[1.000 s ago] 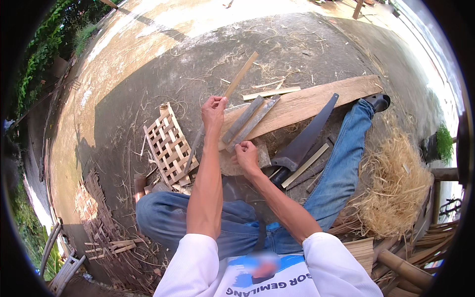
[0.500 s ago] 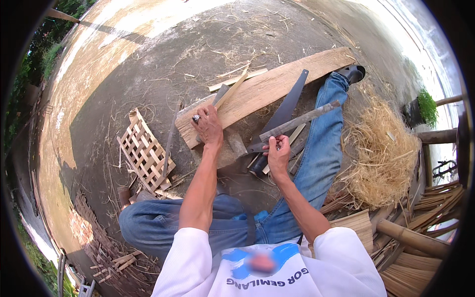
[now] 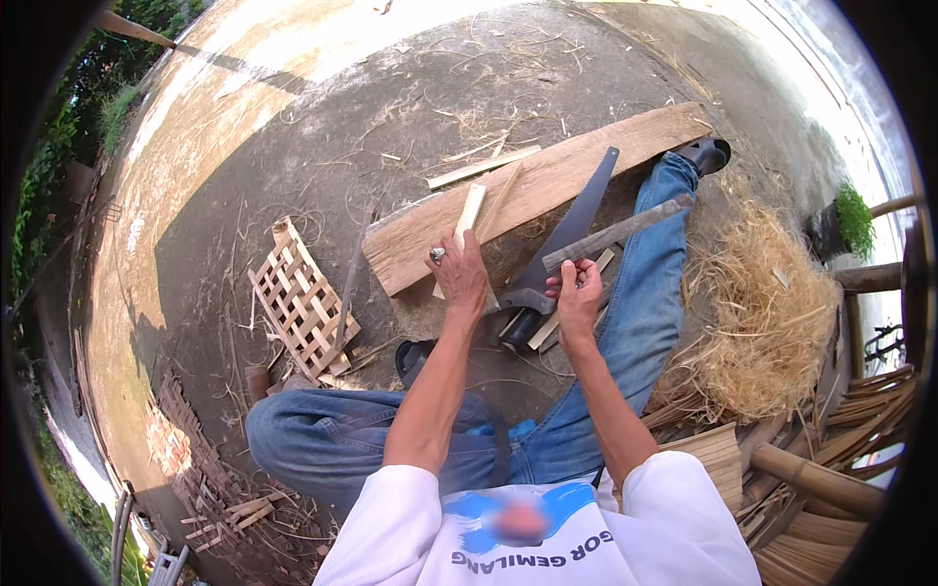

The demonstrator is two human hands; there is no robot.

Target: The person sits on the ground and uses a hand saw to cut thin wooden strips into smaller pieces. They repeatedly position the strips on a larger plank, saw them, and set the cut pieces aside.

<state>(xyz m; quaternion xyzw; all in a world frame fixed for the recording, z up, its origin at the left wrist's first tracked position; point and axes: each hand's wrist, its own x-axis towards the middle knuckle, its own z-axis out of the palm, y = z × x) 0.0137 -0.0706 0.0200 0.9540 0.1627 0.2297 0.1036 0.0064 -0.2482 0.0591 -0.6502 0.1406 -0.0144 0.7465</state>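
1. While the left hand is closed around a pale strip above the near part of the wooden plank, the right hand pinches the lower end of a flat grey bar, which slants across the handsaw and the jeans leg from this viewpoint.

2. Because the bar is held near one end only, its long free part could tip onto the leg or saw; whether it touches either now, I cannot tell.

3. With the saw lying just beside the right hand, a careless sideways slip could scrape the knuckles on its edge, though its teeth are too small to make out.

4. A sweep of the left hand could knock the thin loose strip off the plank.

5. The plank is broad, brown and coarse-grained; the held strip is cream and straight-edged; the bar is dull and blotchy. The woven panel forms an open lattice of flat slats, and the fibre heap is a curly, straw-coloured tangle.
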